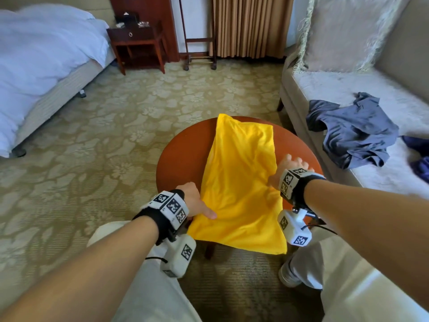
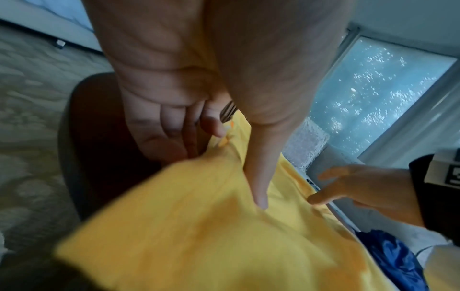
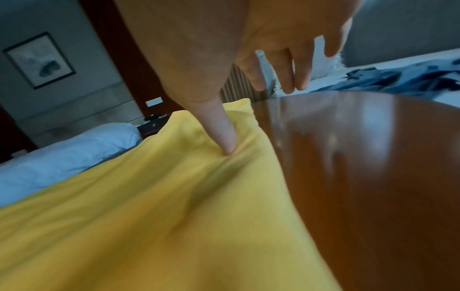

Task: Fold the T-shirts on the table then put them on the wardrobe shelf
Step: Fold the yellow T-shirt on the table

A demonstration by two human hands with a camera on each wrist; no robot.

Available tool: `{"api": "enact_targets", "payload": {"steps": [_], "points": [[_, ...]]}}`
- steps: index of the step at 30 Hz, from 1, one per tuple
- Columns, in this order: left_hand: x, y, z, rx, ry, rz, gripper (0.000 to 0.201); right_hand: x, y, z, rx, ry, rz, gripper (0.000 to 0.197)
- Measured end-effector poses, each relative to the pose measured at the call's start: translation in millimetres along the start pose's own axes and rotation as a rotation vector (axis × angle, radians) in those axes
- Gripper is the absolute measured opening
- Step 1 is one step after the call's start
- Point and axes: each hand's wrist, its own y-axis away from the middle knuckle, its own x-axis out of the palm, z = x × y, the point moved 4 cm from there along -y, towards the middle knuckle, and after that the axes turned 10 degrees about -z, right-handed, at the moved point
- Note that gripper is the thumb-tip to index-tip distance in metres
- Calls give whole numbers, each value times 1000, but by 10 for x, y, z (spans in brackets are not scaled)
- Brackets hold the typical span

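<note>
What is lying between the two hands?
The yellow cloth stretches between the left hand and right hand, on the round table; the head view shows it.

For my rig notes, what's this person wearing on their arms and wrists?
No sleeves. Behind the left hand and right hand, black wrist straps carry white blocks printed with square codes; a white box with a thin black cable hangs under each.
</note>
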Motion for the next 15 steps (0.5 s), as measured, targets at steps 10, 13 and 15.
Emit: {"api": "enact_targets", "payload": {"steps": [10,13,15], "points": [[262,387,-178,-147,232,-38,94,266,662,-517,178,-619,399,50],[356,451,-159,-173,280,-51,98,608,633,-650,203,-721,498,49],[393,490,-151,-162,290,-66,97,595,766,-666,202,-699,528,40]]}}
